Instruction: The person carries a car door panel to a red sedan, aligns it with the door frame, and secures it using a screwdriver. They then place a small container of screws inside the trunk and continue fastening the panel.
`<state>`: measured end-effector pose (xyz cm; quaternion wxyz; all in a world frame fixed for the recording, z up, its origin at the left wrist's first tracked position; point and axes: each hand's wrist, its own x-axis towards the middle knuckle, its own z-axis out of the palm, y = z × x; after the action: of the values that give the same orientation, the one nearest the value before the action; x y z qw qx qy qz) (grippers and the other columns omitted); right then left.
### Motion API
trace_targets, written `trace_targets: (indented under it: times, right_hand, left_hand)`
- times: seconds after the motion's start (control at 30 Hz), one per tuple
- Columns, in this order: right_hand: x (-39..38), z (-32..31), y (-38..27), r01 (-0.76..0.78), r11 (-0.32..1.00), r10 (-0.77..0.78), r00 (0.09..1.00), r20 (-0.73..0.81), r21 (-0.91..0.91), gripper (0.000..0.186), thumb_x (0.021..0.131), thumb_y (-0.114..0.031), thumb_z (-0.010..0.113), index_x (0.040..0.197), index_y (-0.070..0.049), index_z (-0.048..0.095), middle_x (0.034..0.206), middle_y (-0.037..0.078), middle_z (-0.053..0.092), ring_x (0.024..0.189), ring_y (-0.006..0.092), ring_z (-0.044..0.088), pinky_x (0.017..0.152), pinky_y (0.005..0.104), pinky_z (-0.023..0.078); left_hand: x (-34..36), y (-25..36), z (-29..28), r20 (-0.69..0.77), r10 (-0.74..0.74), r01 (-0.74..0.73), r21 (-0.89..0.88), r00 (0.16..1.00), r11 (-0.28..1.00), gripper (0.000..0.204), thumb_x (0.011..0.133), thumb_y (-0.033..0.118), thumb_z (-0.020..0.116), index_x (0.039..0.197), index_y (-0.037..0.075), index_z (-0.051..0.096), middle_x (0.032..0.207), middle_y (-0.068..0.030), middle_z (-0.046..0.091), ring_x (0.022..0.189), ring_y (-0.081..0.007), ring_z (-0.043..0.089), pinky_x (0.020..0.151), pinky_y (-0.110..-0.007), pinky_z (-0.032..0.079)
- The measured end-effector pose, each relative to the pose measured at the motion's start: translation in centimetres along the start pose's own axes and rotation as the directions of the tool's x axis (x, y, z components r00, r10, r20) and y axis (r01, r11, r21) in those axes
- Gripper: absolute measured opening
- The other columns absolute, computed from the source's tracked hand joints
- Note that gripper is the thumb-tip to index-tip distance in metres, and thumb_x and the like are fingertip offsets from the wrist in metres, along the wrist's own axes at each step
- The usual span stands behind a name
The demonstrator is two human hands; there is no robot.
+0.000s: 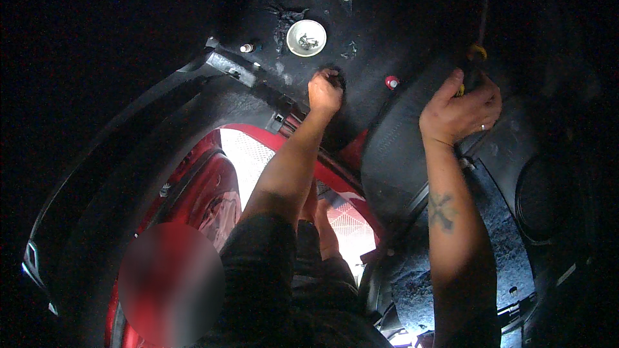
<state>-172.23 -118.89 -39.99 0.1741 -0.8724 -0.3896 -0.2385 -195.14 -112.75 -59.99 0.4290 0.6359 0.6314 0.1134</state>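
Note:
My left hand (324, 92) is closed over the dark carpet-like surface (284, 96), its fingertips curled around a dark spot; whatever they hold is hidden. Just beyond it stands a white bowl (307, 28) with small metal pieces inside. To the right, my right hand (459, 106) wraps around a black-and-yellow handle (476, 67), mostly covered by the fingers. A thin pale line, possibly a shaft, runs up from the handle. A small red-and-white round object (392, 82) lies between the two hands.
Crumpled black material (284, 22) lies beside the bowl, with a small white-tipped item (247, 48) to its left. Below my left forearm runs a red vehicle body frame (258, 135) around a bright opening. A dark grey trim panel (400, 142) sits near my right forearm. The outer areas are very dark.

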Motion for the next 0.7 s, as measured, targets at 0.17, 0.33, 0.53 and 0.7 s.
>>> trace_targets:
  times: [0.17,0.33,0.53,0.7]
  right_hand:
    - [0.3,-0.1,-0.4,0.015,1.0,-0.015,1.0,-0.005,-0.02,0.054,0.104,-0.05,0.061,0.129,-0.002,0.059,0.13,0.026,0.059,0.122,0.0465,0.054,0.102,0.0594,0.04]
    - [0.3,-0.2,0.1,0.029,0.999,-0.029,0.999,0.018,-0.018,0.056,0.104,-0.05,0.06,0.129,0.0,0.058,0.13,0.027,0.059,0.121,0.0481,0.054,0.101,0.0597,0.041]
    - [0.2,-0.4,-0.3,-0.009,0.999,0.009,1.0,0.027,-0.033,0.057,0.104,-0.051,0.061,0.129,0.001,0.058,0.132,0.029,0.057,0.122,0.0486,0.053,0.102,0.0601,0.041]
    - [0.2,-0.5,-0.3,-0.01,1.0,0.01,1.0,0.026,-0.021,0.057,0.103,-0.05,0.062,0.128,0.001,0.059,0.132,0.029,0.057,0.123,0.0489,0.052,0.103,0.0601,0.04]
  left_hand:
    - [-0.5,0.6,-0.2,-0.031,-0.04,0.038,-0.076,0.999,0.996,0.026,0.087,0.003,0.068,0.11,0.003,0.08,0.115,-0.027,0.074,0.106,-0.0446,0.073,0.096,-0.047,0.058]
    - [-1.4,0.8,-0.4,0.018,-0.036,0.038,-0.176,0.999,0.984,0.026,0.088,0.004,0.068,0.11,0.005,0.08,0.116,-0.0256,0.074,0.111,-0.0448,0.071,0.1,-0.048,0.055]
    - [-2.0,0.1,-1.4,-0.088,-0.016,0.011,-0.066,0.996,0.998,0.021,0.089,0.008,0.07,0.107,0.005,0.079,0.111,-0.0212,0.075,0.112,-0.042,0.069,0.102,-0.048,0.053]
    - [-1.4,-2.2,-2.9,-0.16,-0.125,0.096,-0.175,0.979,0.98,0.015,0.092,0.006,0.072,0.104,0.0,0.078,0.104,-0.0195,0.076,0.099,-0.0353,0.074,0.092,-0.043,0.058]
